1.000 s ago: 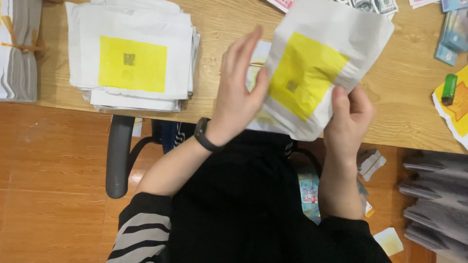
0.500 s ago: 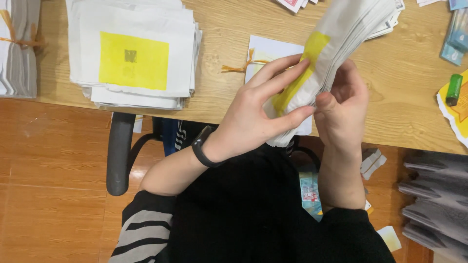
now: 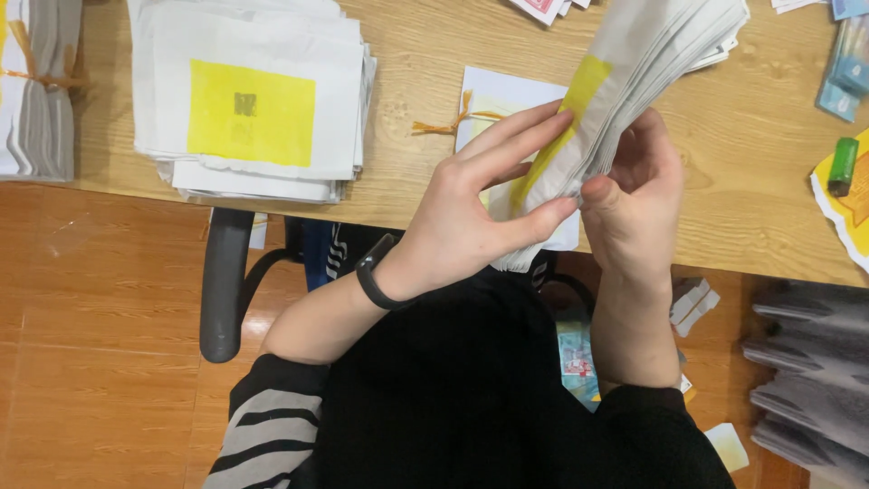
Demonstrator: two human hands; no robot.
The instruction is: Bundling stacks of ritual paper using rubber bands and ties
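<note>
— What do the hands have between them?

— A thick bundle of white paper bags (image 3: 634, 81), each with a yellow panel, held edge-on and tilted above the wooden worktop (image 3: 742, 181). The left hand (image 3: 471, 204) lies against the near face, its fingers (image 3: 520, 136) stretched long over the yellow strip, the thumb pressing in at the bundle's lower end.

— And the other hand?

— The right hand (image 3: 638, 199) grips the same bundle from the far side, fingers curled round the edges, thumb tip close to the left thumb. Both hands are closed on it.

— Where is the bundle relative to the rest?

— In front of the person's chest, above the worktop's near edge, over a flat white sheet (image 3: 507, 100) with an orange tie (image 3: 448, 122) beside it.

— Anything else about?

— A stack of the same bags (image 3: 253, 100) lies flat to the left, yellow panel up. A green lighter (image 3: 843, 166) sits at the right edge. A black wristband (image 3: 374, 276) is on the left wrist, and a chair armrest (image 3: 224, 285) shows below the worktop.
</note>
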